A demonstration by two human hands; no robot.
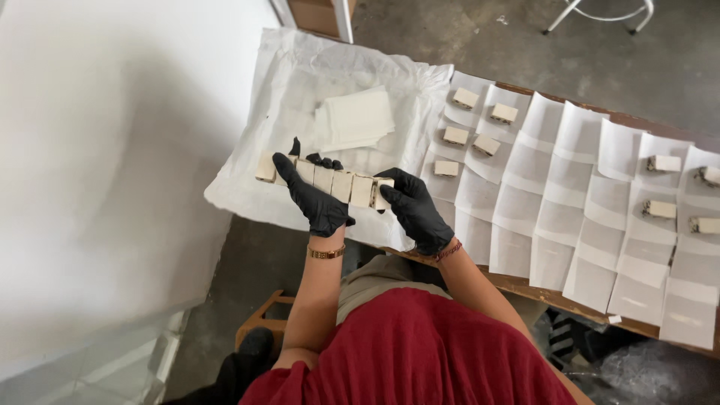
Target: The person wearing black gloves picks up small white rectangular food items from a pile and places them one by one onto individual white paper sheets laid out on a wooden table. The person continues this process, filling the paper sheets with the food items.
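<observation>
- Pale cream rectangular blocks in a row [326, 180] sit pressed end to end between both black-gloved hands, held just above a crumpled white sheet [247, 169] at the desk's near end
- left hand [315, 199] cups the row from beneath, its fingers [289, 169] curled tight around the blocks at that end
- right hand [412, 206] clamps the other end, fingers closed on the last block
- By the look of it the work is partly done: nine or so single small blocks [466, 98] already lie on separate white paper squares [525, 169], while many squares remain bare and the held row is not yet laid out
- A stack of white paper sheets [356, 118] lies on the crumpled sheet beyond the hands
- The brown wooden desk [540, 291] stands on a grey concrete floor [480, 34] beside a white wall [97, 150]; white chair legs [600, 15] show at the top
</observation>
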